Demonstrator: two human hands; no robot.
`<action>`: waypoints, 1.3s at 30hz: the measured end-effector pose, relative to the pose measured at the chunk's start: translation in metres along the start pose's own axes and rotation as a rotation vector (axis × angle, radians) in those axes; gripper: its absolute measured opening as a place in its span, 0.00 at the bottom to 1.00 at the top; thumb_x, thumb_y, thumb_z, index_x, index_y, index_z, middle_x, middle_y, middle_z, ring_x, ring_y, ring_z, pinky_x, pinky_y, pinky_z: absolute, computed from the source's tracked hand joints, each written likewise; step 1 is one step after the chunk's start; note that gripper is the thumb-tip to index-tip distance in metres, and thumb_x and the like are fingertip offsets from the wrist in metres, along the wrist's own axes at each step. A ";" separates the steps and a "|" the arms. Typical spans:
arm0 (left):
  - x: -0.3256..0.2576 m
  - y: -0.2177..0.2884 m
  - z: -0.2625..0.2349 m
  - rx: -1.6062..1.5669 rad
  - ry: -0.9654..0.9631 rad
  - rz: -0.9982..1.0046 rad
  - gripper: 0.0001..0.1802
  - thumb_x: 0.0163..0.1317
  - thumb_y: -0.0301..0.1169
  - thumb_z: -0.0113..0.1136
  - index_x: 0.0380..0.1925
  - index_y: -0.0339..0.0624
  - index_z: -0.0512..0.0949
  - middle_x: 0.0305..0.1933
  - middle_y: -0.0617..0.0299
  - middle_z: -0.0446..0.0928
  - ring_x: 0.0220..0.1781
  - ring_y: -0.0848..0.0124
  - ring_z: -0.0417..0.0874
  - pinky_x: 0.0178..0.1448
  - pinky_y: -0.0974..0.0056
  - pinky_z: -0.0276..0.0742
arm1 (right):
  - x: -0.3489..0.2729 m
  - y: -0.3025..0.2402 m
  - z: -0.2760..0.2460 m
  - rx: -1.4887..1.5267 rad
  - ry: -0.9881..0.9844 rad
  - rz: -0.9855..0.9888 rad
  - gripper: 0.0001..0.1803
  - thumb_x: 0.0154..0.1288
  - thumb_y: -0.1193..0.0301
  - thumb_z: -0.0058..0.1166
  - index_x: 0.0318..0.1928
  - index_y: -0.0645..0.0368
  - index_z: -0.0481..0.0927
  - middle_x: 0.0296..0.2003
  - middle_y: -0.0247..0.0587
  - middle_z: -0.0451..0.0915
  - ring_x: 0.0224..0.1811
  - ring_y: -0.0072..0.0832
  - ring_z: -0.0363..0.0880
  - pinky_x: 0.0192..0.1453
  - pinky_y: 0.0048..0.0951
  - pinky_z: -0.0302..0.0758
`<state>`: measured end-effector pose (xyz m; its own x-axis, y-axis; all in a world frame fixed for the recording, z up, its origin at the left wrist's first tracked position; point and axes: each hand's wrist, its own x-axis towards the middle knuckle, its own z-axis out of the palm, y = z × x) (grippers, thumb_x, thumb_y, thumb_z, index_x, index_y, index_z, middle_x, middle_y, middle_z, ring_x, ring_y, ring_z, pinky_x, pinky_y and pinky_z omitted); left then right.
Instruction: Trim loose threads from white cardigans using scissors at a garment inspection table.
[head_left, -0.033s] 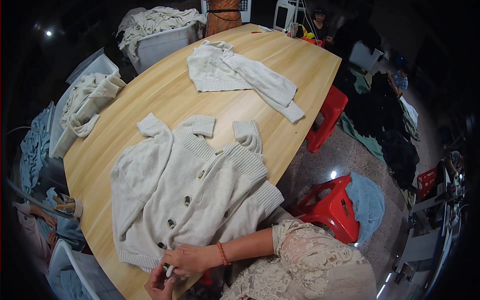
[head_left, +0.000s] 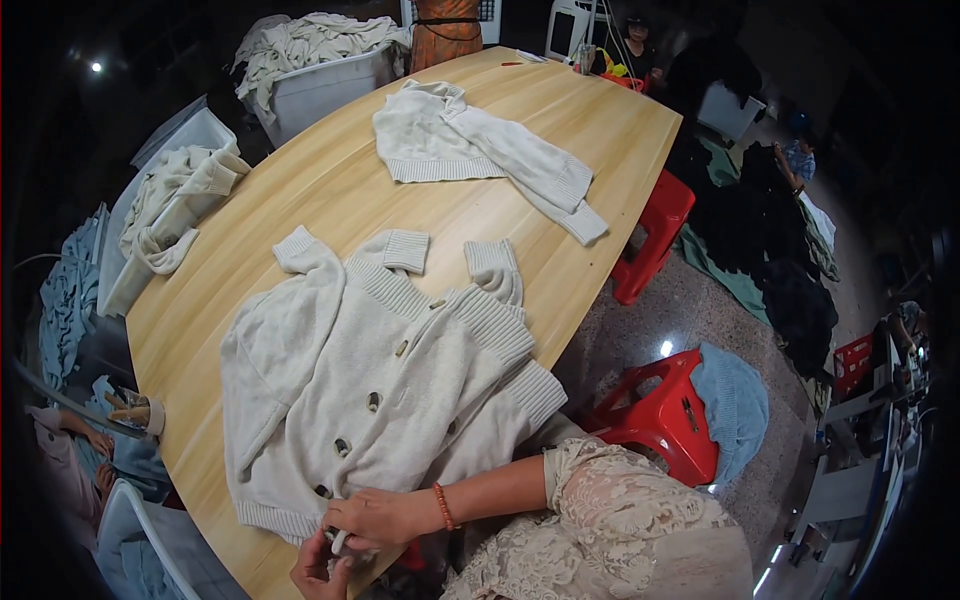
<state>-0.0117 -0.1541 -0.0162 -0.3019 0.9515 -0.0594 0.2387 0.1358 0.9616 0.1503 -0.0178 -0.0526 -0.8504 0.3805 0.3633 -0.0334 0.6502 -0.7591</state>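
Observation:
A cream knitted cardigan (head_left: pixel 290 370) lies spread on the wooden table, its several dark buttons (head_left: pixel 373 401) running down the front toward me. At its near hem, my right hand (head_left: pixel 375 518) is closed, with the fingers bent round the edge of the front near the lowest buttons. Just below and to the left, my left hand (head_left: pixel 318 568) is closed in a pinch on the same bit of edge. The fingertips of both hands almost meet, and they partly hide what is between them. A beaded bracelet (head_left: pixel 445 507) circles my right wrist.
Another cream knit garment (head_left: pixel 440 140) lies on the far part of the table (head_left: pixel 330 190). Bins of cream knits (head_left: pixel 320 95) stand along the left side, near a cup of tools (head_left: pixel 152 415). Red stools (head_left: pixel 670 415) are at the right. Another person's hands (head_left: pixel 100 445) show at lower left.

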 end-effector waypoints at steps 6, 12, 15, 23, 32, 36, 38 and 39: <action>-0.001 -0.005 0.007 0.499 0.185 0.274 0.09 0.66 0.23 0.54 0.42 0.33 0.81 0.38 0.53 0.83 0.41 0.64 0.83 0.47 0.62 0.77 | 0.005 0.002 0.003 0.125 0.108 -0.043 0.13 0.53 0.73 0.57 0.39 0.65 0.74 0.37 0.52 0.74 0.39 0.50 0.77 0.44 0.46 0.74; 0.000 0.007 0.025 0.421 0.285 0.189 0.09 0.67 0.23 0.54 0.41 0.31 0.82 0.39 0.51 0.84 0.42 0.60 0.83 0.50 0.60 0.78 | 0.003 0.000 0.010 0.162 -0.016 -0.023 0.11 0.57 0.76 0.57 0.40 0.64 0.73 0.39 0.50 0.72 0.42 0.50 0.77 0.43 0.46 0.72; -0.005 0.005 0.024 0.312 0.285 0.073 0.10 0.68 0.24 0.55 0.43 0.30 0.81 0.43 0.52 0.83 0.45 0.62 0.83 0.53 0.61 0.77 | 0.001 -0.001 0.009 0.138 0.000 0.006 0.10 0.57 0.77 0.56 0.39 0.64 0.73 0.40 0.49 0.71 0.42 0.50 0.77 0.43 0.46 0.72; -0.011 -0.034 -0.008 -0.106 0.112 -0.103 0.12 0.69 0.24 0.56 0.49 0.31 0.79 0.50 0.52 0.81 0.51 0.65 0.81 0.56 0.62 0.77 | 0.001 -0.003 0.010 0.198 0.062 -0.031 0.11 0.54 0.77 0.57 0.39 0.64 0.74 0.39 0.51 0.72 0.41 0.51 0.78 0.43 0.46 0.74; 0.001 -0.040 -0.020 -0.547 0.032 -0.373 0.11 0.69 0.24 0.54 0.50 0.33 0.76 0.44 0.55 0.81 0.40 0.68 0.83 0.43 0.67 0.81 | -0.002 -0.008 0.006 -0.030 0.061 -0.118 0.20 0.49 0.75 0.61 0.44 0.64 0.71 0.37 0.48 0.71 0.35 0.46 0.79 0.38 0.41 0.75; 0.002 -0.029 -0.013 -0.517 0.021 -0.392 0.12 0.69 0.28 0.55 0.49 0.35 0.76 0.42 0.57 0.80 0.38 0.70 0.82 0.40 0.68 0.80 | 0.000 -0.011 0.007 0.000 0.043 -0.068 0.17 0.50 0.76 0.63 0.40 0.65 0.72 0.39 0.51 0.72 0.37 0.50 0.79 0.40 0.44 0.75; 0.003 -0.026 -0.010 -0.503 0.044 -0.397 0.13 0.69 0.30 0.54 0.49 0.35 0.75 0.42 0.57 0.80 0.39 0.69 0.82 0.41 0.68 0.80 | 0.001 -0.012 0.006 0.009 0.034 -0.060 0.17 0.50 0.76 0.63 0.40 0.65 0.72 0.39 0.51 0.71 0.37 0.50 0.79 0.40 0.44 0.75; 0.002 -0.026 -0.010 -0.487 0.063 -0.401 0.14 0.69 0.31 0.54 0.49 0.35 0.75 0.43 0.57 0.80 0.39 0.69 0.82 0.41 0.67 0.81 | 0.001 -0.013 0.006 0.023 0.046 -0.040 0.17 0.50 0.75 0.63 0.40 0.65 0.72 0.39 0.51 0.71 0.37 0.50 0.79 0.41 0.44 0.75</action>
<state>-0.0276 -0.1588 -0.0389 -0.3377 0.8326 -0.4389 -0.3472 0.3232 0.8803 0.1468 -0.0302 -0.0456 -0.8232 0.3844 0.4178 -0.0798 0.6503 -0.7555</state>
